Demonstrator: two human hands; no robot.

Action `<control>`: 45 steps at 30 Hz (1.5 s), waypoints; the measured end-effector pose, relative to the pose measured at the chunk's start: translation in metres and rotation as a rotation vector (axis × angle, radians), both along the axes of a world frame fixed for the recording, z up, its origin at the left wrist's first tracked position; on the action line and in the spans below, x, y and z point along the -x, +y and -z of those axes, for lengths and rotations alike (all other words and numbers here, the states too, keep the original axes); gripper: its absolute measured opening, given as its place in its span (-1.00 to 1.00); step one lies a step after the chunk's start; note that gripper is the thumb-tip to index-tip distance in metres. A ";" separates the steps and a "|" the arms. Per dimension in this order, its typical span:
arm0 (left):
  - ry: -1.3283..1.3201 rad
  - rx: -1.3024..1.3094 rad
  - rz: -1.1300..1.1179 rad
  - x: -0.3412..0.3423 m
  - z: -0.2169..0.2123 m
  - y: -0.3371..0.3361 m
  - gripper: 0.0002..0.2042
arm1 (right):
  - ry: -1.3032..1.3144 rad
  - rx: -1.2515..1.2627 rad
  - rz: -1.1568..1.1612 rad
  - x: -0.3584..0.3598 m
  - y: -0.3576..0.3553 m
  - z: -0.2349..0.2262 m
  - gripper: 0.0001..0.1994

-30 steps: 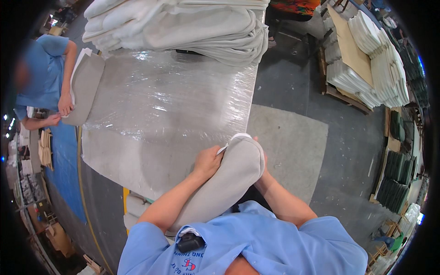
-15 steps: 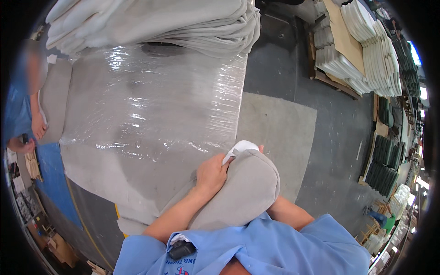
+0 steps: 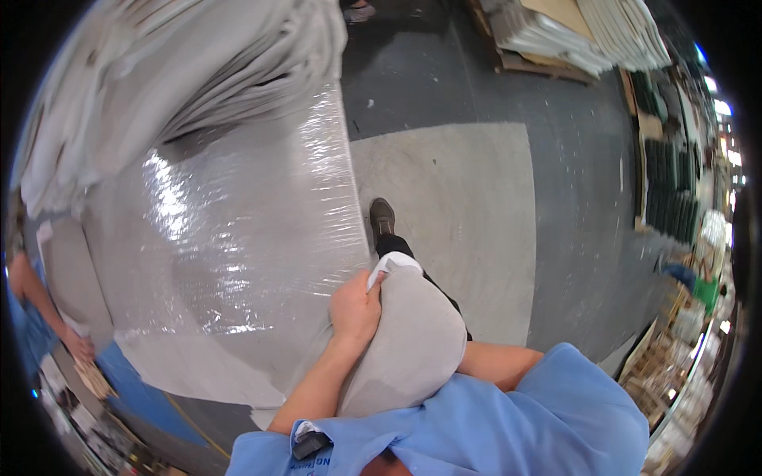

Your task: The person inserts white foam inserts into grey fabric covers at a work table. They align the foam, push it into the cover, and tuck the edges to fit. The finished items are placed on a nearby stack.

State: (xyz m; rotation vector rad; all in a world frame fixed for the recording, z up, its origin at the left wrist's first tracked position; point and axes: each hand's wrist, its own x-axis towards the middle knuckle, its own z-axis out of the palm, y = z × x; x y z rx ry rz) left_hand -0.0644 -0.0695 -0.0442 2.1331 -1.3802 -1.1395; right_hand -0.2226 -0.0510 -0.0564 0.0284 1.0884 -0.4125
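Grey cushion (image 3: pixel 409 345) gripped at its top by closed left hand (image 3: pixel 355 309) – right hand hidden, state unknown – could slip onto floor (image 3: pixel 468 198).

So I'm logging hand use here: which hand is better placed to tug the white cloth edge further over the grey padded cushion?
Left. The left hand already grips the white cloth edge atop the grey padded cushion; the right hand is hidden beneath it.

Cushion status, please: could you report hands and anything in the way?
Left hand gripping grey cushion at its top. Right hand hidden beneath it. Wrapped table alongside, touching.
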 end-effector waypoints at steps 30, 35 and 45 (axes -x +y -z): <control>-0.033 0.016 0.144 0.000 0.008 -0.030 -0.72 | 0.499 0.691 0.053 -0.025 0.020 0.040 -0.51; -0.040 -0.068 0.199 0.004 0.007 -0.047 -0.67 | 0.531 0.699 -0.013 -0.024 0.019 0.036 -0.51; -0.153 -0.080 0.299 -0.003 0.011 -0.045 -0.59 | 0.487 0.793 -0.035 -0.019 0.020 0.040 -0.53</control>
